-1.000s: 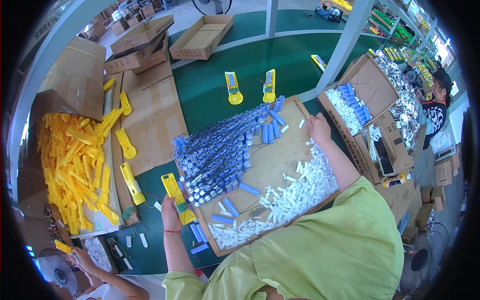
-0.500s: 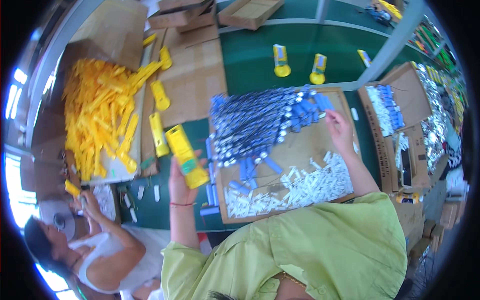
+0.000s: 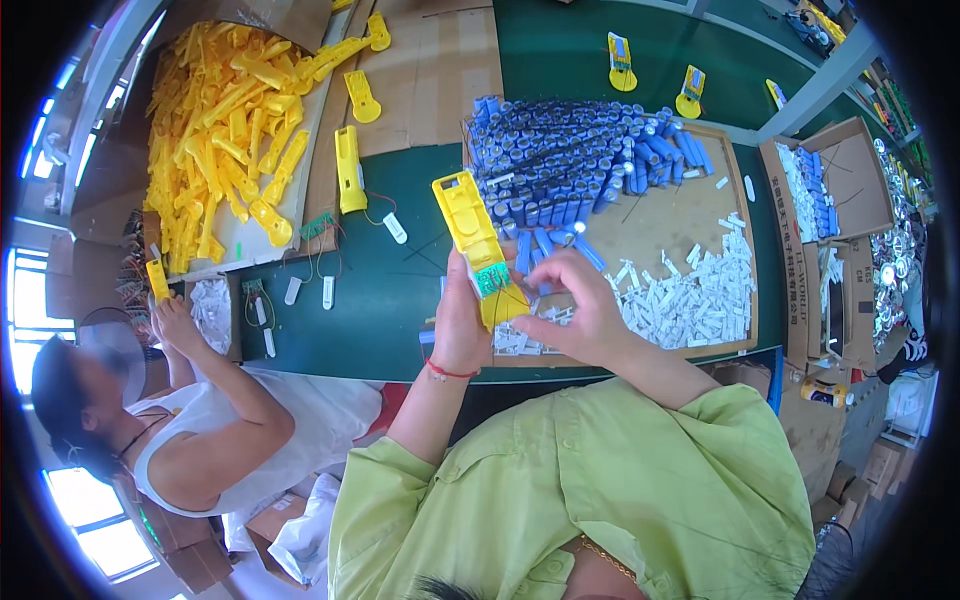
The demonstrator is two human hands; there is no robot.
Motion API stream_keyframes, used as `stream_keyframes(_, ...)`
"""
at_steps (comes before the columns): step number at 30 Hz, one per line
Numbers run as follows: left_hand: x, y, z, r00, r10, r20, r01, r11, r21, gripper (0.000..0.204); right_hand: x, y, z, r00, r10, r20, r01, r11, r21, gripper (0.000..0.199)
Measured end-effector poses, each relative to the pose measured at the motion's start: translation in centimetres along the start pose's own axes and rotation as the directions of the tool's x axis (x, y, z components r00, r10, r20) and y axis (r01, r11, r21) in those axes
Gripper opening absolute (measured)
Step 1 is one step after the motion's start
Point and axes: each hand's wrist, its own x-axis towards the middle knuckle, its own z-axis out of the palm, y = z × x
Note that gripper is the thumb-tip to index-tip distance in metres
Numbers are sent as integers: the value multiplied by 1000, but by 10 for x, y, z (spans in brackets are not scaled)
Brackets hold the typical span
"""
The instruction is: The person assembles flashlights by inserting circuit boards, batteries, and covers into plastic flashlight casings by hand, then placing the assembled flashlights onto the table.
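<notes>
A long yellow plastic housing (image 3: 466,222) with a small green circuit board (image 3: 492,280) in its lower half is gripped in my left hand (image 3: 462,318), open side up. Thin wires show near the board. My right hand (image 3: 588,305) is at the housing's rounded lower end, thumb and fingers curled toward it. What lies between those fingertips is too small to make out. Just beyond my hands, many blue cylindrical battery cells (image 3: 560,205) stand packed together with dark wires over them, on a brown board (image 3: 690,215). Small white strips (image 3: 690,295) are heaped by my right forearm.
Yellow housings (image 3: 225,130) pile up at left beside cardboard (image 3: 440,80). More fitted housings (image 3: 621,62) lie on the green table (image 3: 400,270). An open carton (image 3: 790,255) of cells and white pieces stands at right. A co-worker (image 3: 215,420) sits at left handling a yellow piece (image 3: 157,280).
My right hand has come left from the far edge of the cells to the housing. My left hand has carried the housing rightward. The view has shifted, so the table appears higher.
</notes>
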Motion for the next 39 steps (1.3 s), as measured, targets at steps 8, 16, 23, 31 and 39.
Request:
stream_keyframes(8,-11,10,-4,991,48,-125,-22,979,202,45,-47,19,9,655,405,638,-657,723,214,27)
stream_keyframes(16,-21,-3,-39,987,-42,156,-33,895,445,54,-1,-10,-59,843,508,178,-530,841,112,15)
stream_keyframes(23,-38,-15,-30,998,10,60,-44,809,586,36,-3,7,-55,846,440,301,-533,695,483,20)
stream_keyframes(31,-41,-24,-27,993,-6,116,-62,818,573,32,6,11,-27,818,574,35,-256,308,916,43)
stream_keyframes(39,-40,-41,-31,969,101,225,-239,609,756,42,-9,1,-3,667,627,402,-599,130,790,31)
